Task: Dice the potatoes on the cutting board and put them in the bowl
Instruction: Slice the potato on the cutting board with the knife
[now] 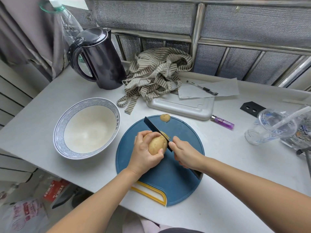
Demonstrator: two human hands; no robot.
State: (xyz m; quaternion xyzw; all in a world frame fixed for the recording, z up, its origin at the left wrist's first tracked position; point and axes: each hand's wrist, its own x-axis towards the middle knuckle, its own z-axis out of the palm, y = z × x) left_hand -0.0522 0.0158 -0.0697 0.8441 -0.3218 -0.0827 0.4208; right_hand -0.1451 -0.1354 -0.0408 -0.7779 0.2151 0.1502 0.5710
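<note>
We start at our left hand (143,152), whose fingers and thumb curl round the potato (157,144) and hold it against the cutting board (168,182). Just beside it, our right hand (183,152) is wrapped round the handle of the knife (154,127), with the forefinger reaching forward to the blade. The black blade runs from the far left towards the near right and sits in the right end of the potato, where a thin slice is parting from it. A small cut-off potato end (165,117) lies apart at the far edge of the round blue board. The bowl (58,132), white with a blue patterned rim, stands on the table (42,118) just left of the board. Farther back we see a dark kettle (99,59), a crumpled striped cloth (154,73) and a white tray (181,106) with a sheet of paper (223,88) and a pen (202,87) on top. A purple lighter (223,122) lies beside the tray, and a clear plastic cup (269,126) stands well to the right.
</note>
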